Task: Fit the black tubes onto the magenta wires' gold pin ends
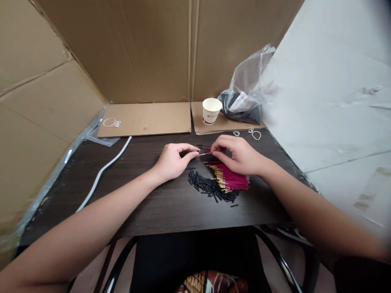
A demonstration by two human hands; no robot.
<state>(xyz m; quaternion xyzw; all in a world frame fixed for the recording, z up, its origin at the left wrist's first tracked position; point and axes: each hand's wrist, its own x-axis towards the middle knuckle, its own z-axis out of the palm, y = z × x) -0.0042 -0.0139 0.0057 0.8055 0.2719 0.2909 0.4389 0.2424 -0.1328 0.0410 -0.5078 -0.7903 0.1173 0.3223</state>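
Observation:
My left hand rests on the dark table, fingers curled in a pinch; what it pinches is too small to see. My right hand pinches a thin red wire with a gold tip, whose tip points at my left fingertips. Below my right hand lies a bundle of red gold-tipped wires. Beside it sits a heap of short black tube pieces. A few red wires lie apart, just above my fingers.
A white paper cup and a clear plastic bag of dark parts stand on cardboard sheets at the back. White rings lie back left, more rings back right. A white cord runs along the left. Cardboard walls surround the table.

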